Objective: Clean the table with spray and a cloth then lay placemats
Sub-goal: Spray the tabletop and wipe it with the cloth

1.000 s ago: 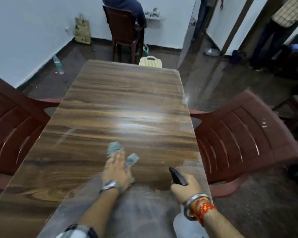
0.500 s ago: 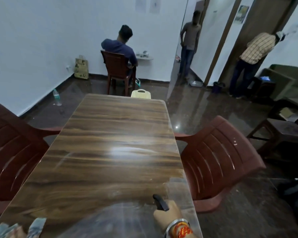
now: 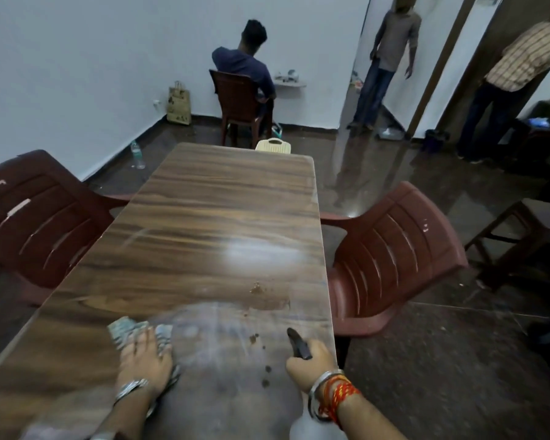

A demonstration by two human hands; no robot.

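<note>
My left hand (image 3: 145,357) is back on the table (image 3: 204,217) after sitting at the bottom-left corner of view half a second ago, palm flat and fingers spread on the cloth (image 3: 131,328), so I judge wiping is ongoing. My right hand (image 3: 310,365) stays wrapped around the spray bottle (image 3: 299,344), nozzle forward. Between and ahead of my hands lie a wet smear and brown spots (image 3: 256,289) not yet wiped, no placemats show, maroon chairs (image 3: 394,249) flank the table, and people stand beyond.
</note>
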